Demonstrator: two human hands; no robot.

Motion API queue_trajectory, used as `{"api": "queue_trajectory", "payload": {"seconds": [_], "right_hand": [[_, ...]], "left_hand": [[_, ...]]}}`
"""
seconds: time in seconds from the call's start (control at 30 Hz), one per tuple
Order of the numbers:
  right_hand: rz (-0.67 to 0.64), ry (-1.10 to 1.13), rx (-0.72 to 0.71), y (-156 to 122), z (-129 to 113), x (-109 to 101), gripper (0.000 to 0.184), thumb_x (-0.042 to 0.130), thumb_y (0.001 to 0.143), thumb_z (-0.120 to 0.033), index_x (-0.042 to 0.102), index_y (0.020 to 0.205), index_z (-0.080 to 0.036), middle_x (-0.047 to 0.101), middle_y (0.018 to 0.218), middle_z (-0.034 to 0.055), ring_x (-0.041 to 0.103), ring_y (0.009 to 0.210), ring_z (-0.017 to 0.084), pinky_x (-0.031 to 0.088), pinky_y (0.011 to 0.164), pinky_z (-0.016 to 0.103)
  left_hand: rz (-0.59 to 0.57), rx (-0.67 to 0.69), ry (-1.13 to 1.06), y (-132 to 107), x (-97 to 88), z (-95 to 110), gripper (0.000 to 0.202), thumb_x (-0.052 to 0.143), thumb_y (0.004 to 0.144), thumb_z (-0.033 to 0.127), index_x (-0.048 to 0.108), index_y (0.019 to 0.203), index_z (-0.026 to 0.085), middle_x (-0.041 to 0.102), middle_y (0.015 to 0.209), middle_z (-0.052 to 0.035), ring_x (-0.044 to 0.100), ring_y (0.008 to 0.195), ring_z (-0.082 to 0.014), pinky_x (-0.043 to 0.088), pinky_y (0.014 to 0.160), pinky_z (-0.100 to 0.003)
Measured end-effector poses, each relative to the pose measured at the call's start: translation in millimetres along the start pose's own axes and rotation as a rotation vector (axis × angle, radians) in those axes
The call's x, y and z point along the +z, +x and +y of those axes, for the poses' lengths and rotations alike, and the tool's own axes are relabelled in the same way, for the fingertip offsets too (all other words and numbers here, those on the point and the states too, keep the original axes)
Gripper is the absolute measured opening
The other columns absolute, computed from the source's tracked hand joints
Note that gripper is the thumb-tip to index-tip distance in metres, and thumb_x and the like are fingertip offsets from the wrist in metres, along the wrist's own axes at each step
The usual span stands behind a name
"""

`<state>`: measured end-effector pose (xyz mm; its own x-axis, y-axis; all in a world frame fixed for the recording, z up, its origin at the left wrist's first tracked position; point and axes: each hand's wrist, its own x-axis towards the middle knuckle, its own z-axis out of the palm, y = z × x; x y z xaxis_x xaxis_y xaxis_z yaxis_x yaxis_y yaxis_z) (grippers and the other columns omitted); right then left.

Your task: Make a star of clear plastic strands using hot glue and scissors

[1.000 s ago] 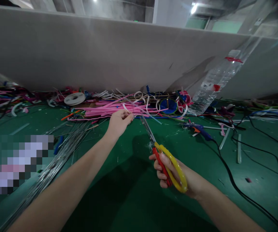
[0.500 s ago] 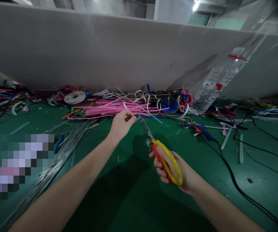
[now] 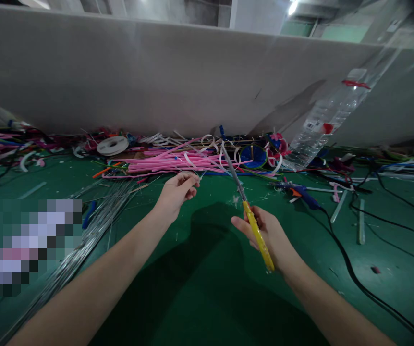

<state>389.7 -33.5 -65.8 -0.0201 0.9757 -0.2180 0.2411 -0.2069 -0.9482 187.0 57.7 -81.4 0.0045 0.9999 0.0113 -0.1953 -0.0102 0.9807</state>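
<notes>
My right hand (image 3: 264, 230) grips the yellow handle of a pair of scissors (image 3: 255, 230), their metal blades pointing up and away toward the pile. Seen edge-on, the blades look closed. My left hand (image 3: 180, 192) is pinched at thumb and forefinger, just in front of a bundle of pink pipe cleaners (image 3: 167, 162). Something thin and pale shows at those fingertips, too small to name. The scissors are apart from the left hand.
A clear plastic bottle (image 3: 325, 120) leans against the grey partition (image 3: 178, 81). A blue glue gun (image 3: 298, 191) with a black cord lies at right. Thin metal wires (image 3: 95, 240) lie at left, near a white spool (image 3: 112, 145). Glue sticks (image 3: 361, 223) lie at far right.
The scissors have moved away from my left fingertips, to the right, and turned edge-on. My right hand's fingers have shifted on the handles. The left hand has drawn back slightly.
</notes>
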Motion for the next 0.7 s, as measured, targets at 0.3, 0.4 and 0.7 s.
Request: {"api": "queue_trajectory", "payload": {"seconds": [0.3, 0.4, 0.7], "right_hand": [[0.171, -0.276, -0.296, 23, 2, -12, 0.038, 0.053, 0.076, -0.043, 0.047, 0.106, -0.021, 0.058, 0.087, 0.0043, 0.056, 0.074, 0.016, 0.043, 0.063, 0.028], [0.208, -0.369, -0.341, 23, 9, -10, 0.030, 0.052, 0.077, -0.040, 0.047, 0.100, -0.021, 0.055, 0.082, 0.0031, 0.054, 0.071, 0.015, 0.043, 0.063, 0.028], [0.121, -0.756, -0.499, 6, 22, 0, 0.048, 0.054, 0.071, -0.057, 0.046, 0.097, -0.018, 0.054, 0.092, 0.0104, 0.052, 0.082, 0.023, 0.042, 0.066, 0.036]], "left_hand": [[-0.063, -0.306, -0.456, -41, -9.6, -13, 0.017, 0.069, 0.071, 0.023, 0.057, 0.080, 0.016, 0.051, 0.067, 0.0040, 0.041, 0.045, -0.0012, 0.037, 0.043, -0.014], [-0.041, -0.351, -0.519, -57, -14.3, -15, 0.013, 0.066, 0.073, 0.021, 0.056, 0.080, 0.016, 0.049, 0.066, 0.0043, 0.040, 0.045, -0.0007, 0.037, 0.042, -0.013], [0.052, -0.303, -0.533, -75, -15.1, -7, 0.011, 0.067, 0.072, 0.019, 0.058, 0.077, 0.016, 0.052, 0.068, 0.0038, 0.043, 0.045, -0.0014, 0.035, 0.040, -0.013]]}}
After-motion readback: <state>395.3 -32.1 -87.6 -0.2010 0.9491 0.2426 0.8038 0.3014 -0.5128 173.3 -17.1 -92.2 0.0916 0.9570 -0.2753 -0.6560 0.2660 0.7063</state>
